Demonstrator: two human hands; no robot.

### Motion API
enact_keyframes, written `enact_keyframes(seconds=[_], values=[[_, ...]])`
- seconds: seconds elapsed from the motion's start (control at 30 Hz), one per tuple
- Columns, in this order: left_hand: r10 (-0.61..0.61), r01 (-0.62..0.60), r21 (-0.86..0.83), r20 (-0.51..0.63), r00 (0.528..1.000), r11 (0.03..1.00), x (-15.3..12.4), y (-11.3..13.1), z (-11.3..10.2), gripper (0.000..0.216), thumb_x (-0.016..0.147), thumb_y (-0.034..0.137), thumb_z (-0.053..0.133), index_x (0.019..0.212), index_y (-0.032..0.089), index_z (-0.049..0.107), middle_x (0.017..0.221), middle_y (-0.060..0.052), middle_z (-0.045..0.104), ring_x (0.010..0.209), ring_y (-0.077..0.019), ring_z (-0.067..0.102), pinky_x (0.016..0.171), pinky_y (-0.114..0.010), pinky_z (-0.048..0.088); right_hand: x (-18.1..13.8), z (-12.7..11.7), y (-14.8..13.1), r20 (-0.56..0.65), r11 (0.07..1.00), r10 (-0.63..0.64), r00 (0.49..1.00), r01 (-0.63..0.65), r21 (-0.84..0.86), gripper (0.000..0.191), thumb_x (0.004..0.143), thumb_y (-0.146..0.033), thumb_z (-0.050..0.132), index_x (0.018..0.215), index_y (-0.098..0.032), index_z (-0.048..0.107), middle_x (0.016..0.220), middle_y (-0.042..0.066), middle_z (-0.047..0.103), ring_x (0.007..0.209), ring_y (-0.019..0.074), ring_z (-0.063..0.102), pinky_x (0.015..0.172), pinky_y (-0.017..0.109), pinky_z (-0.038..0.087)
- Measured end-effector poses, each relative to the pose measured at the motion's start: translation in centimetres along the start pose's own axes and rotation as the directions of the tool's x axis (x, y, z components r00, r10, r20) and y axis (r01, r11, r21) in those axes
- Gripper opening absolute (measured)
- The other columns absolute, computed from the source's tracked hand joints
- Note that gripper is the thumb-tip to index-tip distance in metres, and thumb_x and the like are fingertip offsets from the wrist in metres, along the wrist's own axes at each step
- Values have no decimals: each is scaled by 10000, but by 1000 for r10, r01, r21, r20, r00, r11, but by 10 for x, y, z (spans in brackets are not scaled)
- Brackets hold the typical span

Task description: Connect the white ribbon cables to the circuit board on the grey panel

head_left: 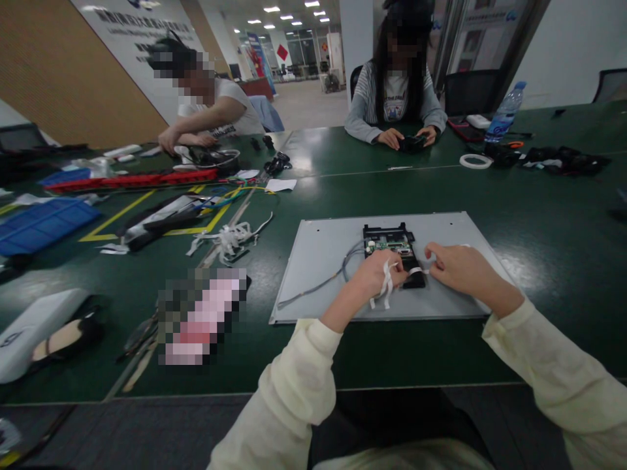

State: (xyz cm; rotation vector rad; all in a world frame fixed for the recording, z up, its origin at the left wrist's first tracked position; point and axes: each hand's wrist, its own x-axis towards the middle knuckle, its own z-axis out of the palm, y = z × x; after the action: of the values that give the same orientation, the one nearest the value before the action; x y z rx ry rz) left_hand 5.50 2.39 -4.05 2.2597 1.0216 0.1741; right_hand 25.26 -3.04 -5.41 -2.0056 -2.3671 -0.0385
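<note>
L side of green table point(539, 222): blue tray point(42, 225), heap of white scraps point(228, 240); mid-table a flat grey panel point(318, 261), thin grey cable point(326, 282) curving across it to black circuit module point(389, 240) near far edge. L hand point(381, 273) curled tight on white tape strip point(386, 292), loose ends hanging, fingertips at module's near end; R hand point(460, 266) just beside, fingers bent, thumb + forefinger pinching strip's other end; tape roll point(475, 161) & water bottle point(504, 112) far R, well apart.

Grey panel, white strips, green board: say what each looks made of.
Grey panel: probably painted sheet metal; flat, rigid, matt. White strips, in the left hand: likely tape or fabric; thin, limp, curling. Green board: circuit laminate with small parts, framed in black, seemingly plastic.
</note>
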Motion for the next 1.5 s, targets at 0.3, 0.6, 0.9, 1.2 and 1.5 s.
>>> enact_keyframes(seconds=[0.3, 0.6, 0.9, 1.2, 1.5], values=[[-2, 7, -104, 48, 999, 995, 3, -15, -4, 184, 732, 249, 556, 608, 150, 649, 518, -3, 604, 498, -117, 527, 521, -235, 374, 0, 3, 5, -73, 999, -7, 997, 10, 39, 189, 781, -255, 504, 954, -216, 569, 662, 3, 623, 575, 150, 539, 534, 250, 215], [-80, -163, -579, -372, 925, 799, 21, -20, -7, 281, 826, 350, 513, 660, 144, 605, 480, 29, 531, 444, -72, 468, 485, -198, 359, -1, -21, -36, -364, 754, 61, 930, 196, 627, 128, 814, -220, 518, 883, -184, 621, 735, 7, 644, 649, 122, 587, 555, 218, 383], [-224, -161, -611, -504, 834, 775, 14, -17, -22, 221, 813, 266, 529, 635, 152, 592, 476, 47, 481, 450, -73, 444, 467, -199, 333, 24, -32, -83, -135, 335, -142, 981, 176, 926, 200, 798, -335, 619, 893, -171, 684, 845, 38, 680, 706, 130, 606, 665, 263, 480], [-275, -129, -631, -502, 820, 765, 22, -32, -22, 178, 812, 219, 513, 658, 154, 576, 469, 48, 489, 422, -74, 442, 442, -190, 321, 32, -24, -66, -19, 22, 86, 996, 17, 1000, 239, 715, -401, 709, 793, -178, 680, 702, 5, 642, 616, 90, 539, 516, 201, 372], [-367, -121, -856, -338, 867, 502, 12, -18, -34, 440, 898, 527, 413, 802, 151, 621, 610, -12, 605, 436, -68, 480, 399, -173, 276, 38, -17, -44, 5, -101, 286, 958, 25, 995, 290, 680, -427, 739, 823, -183, 676, 770, 16, 658, 658, 88, 545, 484, 178, 326]])
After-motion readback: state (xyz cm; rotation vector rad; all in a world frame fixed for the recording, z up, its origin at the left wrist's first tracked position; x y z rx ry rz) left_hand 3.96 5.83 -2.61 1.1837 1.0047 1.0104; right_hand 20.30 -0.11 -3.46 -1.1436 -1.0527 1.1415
